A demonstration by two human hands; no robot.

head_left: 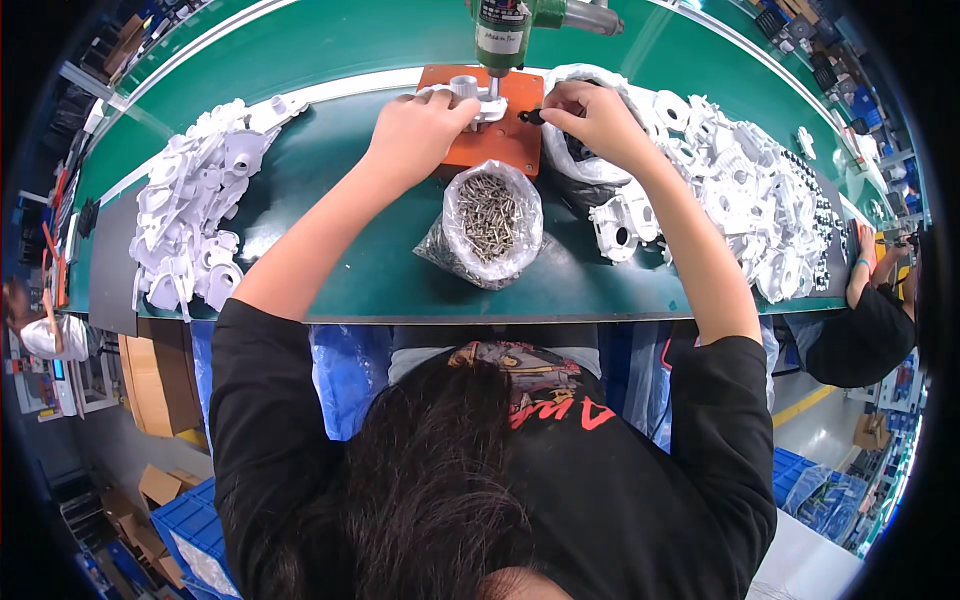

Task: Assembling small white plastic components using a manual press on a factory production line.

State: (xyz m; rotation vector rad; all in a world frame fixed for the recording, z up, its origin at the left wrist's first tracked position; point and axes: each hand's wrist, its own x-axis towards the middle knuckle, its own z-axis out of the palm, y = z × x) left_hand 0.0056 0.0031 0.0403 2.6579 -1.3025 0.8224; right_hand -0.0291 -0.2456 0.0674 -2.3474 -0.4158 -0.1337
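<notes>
My left hand [425, 128] is closed on a white plastic part [489, 109] with a short round collar, on an orange base plate [497, 150]. Straight above this part stands the metal rod of a green press [502, 40]; whether the rod touches it I cannot tell. To the right of the plate, my right hand [603, 122] pinches a small black piece [531, 117] between thumb and fingers. Just in front of the plate, a clear plastic bag [452, 212] stands open, full of small metal pins or screws [490, 218]. Behind my right wrist is another bag [590, 195] with dark contents.
White plastic parts [195, 205] are heaped on the left of the green table [340, 270]. A larger heap of white parts [750, 200] covers the right side, with small black pieces [825, 240] at its edge. Another person [865, 335] works at the far right.
</notes>
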